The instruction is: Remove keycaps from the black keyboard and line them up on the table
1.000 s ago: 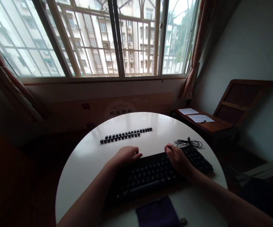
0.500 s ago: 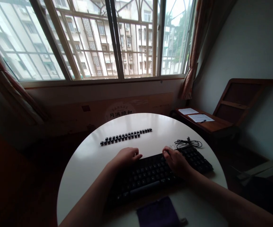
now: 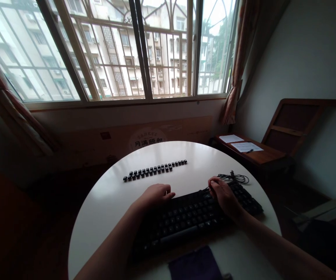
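A black keyboard [image 3: 191, 217] lies across the round white table [image 3: 103, 202]. My left hand [image 3: 156, 193] rests on the keyboard's far left corner, fingers curled against its edge. Over the top row, toward the right, my right hand [image 3: 223, 194] has its fingers pinched on something small and thin that I cannot make out. A row of several loose black keycaps [image 3: 155, 170] is lined up on the table beyond the keyboard.
A coiled black cable [image 3: 234, 177] lies by the keyboard's far right corner. A purple cloth pouch [image 3: 195, 266] sits at the near table edge. A wooden side table with papers [image 3: 245, 147] stands to the right, under the window.
My right hand has shifted a little to the right along the keyboard's top row. My left hand has stayed in place.
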{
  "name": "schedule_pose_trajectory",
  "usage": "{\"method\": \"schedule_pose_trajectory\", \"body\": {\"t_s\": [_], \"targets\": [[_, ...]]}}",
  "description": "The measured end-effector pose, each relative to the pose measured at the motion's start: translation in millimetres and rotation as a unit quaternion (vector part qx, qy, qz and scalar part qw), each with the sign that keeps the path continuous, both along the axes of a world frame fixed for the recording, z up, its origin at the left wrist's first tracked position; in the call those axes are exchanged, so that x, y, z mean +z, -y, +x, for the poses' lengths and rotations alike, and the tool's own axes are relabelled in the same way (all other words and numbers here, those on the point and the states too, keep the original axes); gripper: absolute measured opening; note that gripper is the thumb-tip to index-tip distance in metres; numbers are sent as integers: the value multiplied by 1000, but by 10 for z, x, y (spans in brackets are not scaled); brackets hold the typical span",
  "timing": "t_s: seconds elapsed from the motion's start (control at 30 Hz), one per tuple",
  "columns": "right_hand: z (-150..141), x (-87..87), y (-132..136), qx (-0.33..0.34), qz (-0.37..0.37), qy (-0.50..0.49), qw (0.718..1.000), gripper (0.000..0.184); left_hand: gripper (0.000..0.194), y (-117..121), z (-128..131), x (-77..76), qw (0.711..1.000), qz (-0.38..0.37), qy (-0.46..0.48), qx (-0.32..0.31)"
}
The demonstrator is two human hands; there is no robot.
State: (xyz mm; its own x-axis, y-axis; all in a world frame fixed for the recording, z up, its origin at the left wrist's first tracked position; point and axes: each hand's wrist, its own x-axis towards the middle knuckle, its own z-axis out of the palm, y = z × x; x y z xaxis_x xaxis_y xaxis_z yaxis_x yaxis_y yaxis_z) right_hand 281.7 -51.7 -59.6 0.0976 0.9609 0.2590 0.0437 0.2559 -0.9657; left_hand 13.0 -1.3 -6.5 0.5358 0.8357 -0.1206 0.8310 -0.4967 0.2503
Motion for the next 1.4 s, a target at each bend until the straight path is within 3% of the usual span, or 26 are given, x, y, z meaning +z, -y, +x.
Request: {"method": "schedule_pose_trajectory", "body": {"t_s": [0.1, 0.2, 0.33, 0.47, 0.6, 0.73, 0.9, 1.13, 1.4], "targets": [[-13, -12, 55, 55, 60, 87, 993, 23, 32, 23, 6, 23, 1000, 9, 0, -4], [-39, 78, 74, 105, 92, 137, 981, 22, 33, 61, 30, 59, 997, 75, 31, 15], [-175, 440, 3, 205, 105, 165, 959, 25, 37, 114, 56, 124, 980, 169, 100, 27], [-464, 866, -165, 271, 175, 209, 923, 25, 42, 139, 27, 165, 962, 208, 178, 20], [-794, 1010, -372, 249, 229, 187, 922, 29, 43, 134, -32, 149, 928, 251, 270, 44], [-1002, 834, -566, 231, 250, 125, 932, 34, 38, 81, -85, 70, 918, 246, 302, 72], [-992, 705, -744, 286, 200, 129, 928, 31, 31, -8, -132, -7, 932, 216, 270, 106], [-831, 1074, -634, 292, 233, 200, 905, 23, 29, 49, -101, 88, 922, 219, 300, 113], [-733, 1334, -352, 129, 313, 292, 895, 21, 31, 27, -156, 55, 881, 239, 391, 118]]}}
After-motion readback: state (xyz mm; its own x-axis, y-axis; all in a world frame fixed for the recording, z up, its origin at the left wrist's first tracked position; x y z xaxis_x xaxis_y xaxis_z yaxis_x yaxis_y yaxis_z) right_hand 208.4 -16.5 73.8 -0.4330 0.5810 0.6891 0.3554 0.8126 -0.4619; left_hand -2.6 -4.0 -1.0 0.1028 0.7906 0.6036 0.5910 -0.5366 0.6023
